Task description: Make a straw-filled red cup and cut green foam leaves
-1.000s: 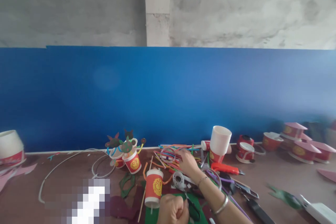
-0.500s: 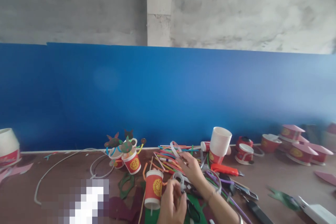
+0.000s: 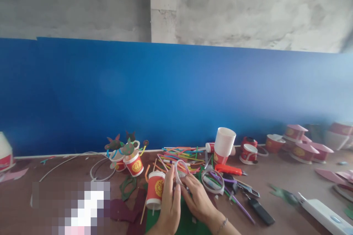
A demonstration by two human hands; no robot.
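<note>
A narrow, pale see-through ring that looks like a roll of tape (image 3: 181,169) stands upright between my hands, its lower edge at the fingertips of my right hand (image 3: 197,196). That hand is closed on it, palm down. My left hand (image 3: 169,203) is close beside it on the left, fingers stretched upward and thumb slightly apart; nothing shows in them. Just left of that hand stands a red and white paper cup (image 3: 154,191) with a yellow emblem, an orange pipe-cleaner arm and a thin stick under it. Whether the hand touches the cup I cannot tell.
Behind my hands lie several coloured pipe cleaners (image 3: 176,152). Stacked white cups (image 3: 224,141), an orange cutter (image 3: 228,169) and a larger tape roll (image 3: 213,180) are on the right. Decorated cups (image 3: 134,163) stand left. Green felt (image 3: 187,224) lies below my hands.
My right hand has come down toward the left hand with the tape roll. My left hand's bent fingers have straightened upward. The view has shifted slightly.
</note>
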